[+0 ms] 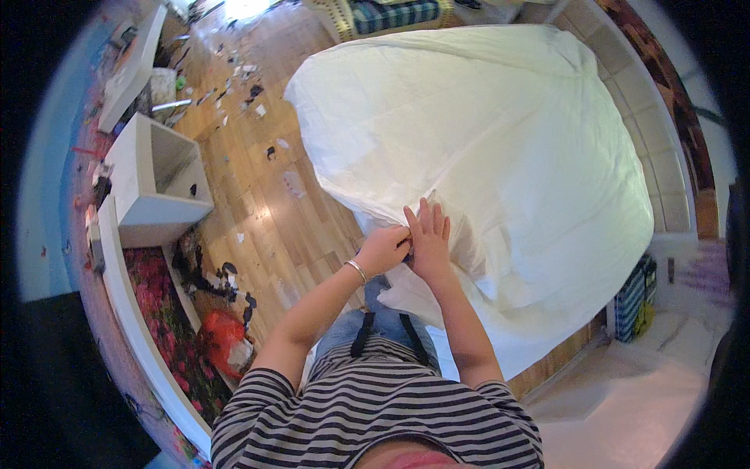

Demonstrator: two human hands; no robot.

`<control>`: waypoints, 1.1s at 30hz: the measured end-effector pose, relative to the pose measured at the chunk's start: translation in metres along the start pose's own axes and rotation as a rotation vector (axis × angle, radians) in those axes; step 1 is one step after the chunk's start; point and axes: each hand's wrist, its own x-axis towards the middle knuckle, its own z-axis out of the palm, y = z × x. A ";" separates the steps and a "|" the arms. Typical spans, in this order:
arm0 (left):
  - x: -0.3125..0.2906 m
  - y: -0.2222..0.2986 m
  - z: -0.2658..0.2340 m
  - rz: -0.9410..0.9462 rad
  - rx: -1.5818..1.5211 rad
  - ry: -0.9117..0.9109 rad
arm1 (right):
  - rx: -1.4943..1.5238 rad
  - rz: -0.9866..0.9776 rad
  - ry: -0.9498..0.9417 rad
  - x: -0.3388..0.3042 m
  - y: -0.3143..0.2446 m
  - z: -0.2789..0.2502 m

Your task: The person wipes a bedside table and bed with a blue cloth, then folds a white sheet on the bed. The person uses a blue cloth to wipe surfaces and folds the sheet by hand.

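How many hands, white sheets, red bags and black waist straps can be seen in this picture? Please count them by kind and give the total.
Hands: 2 (left hand, right hand)
White sheet: 1
Red bag: 1
Black waist straps: 2
Total: 6

- Head view: worn up on the head, left camera of a side-by-side pair, facing steeply down and ahead.
- Nearest: shirt (383, 406), at the lower edge; left hand (381, 250) and right hand (430, 244) farther out, mid-frame.
- Beyond: floor (305, 227), cloth (469, 117), and a seat (397, 16) at the top.
- Wide fisheye: straight edges bend, corners dark.
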 end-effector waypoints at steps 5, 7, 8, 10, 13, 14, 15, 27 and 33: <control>-0.006 -0.025 -0.021 -0.295 -0.608 0.276 | 0.455 0.104 -0.165 0.042 0.003 0.024; 0.000 -0.059 -0.034 -0.527 -0.577 0.394 | 0.871 0.402 -0.317 0.057 0.001 0.022; 0.005 -0.077 -0.042 -0.680 -0.544 0.409 | 1.337 0.526 -0.310 0.060 0.005 0.023; 0.009 -0.108 -0.047 -0.905 -0.595 0.359 | 1.288 0.460 -0.253 0.067 -0.006 0.002; 0.019 -0.149 -0.041 -1.037 -0.795 0.224 | 1.197 0.429 -0.253 0.071 -0.012 0.010; 0.025 -0.158 -0.037 -1.030 -0.836 0.233 | 1.124 0.437 -0.253 0.071 -0.010 0.024; 0.032 -0.168 -0.036 -1.023 -0.876 0.243 | 1.052 0.444 -0.254 0.072 -0.008 0.035; 0.119 -0.427 -0.092 -0.973 -0.603 0.310 | 0.852 0.685 -0.341 0.138 -0.057 0.213; 0.218 -0.442 -0.171 -0.960 -0.822 0.281 | 0.881 0.766 -0.446 0.218 -0.092 0.281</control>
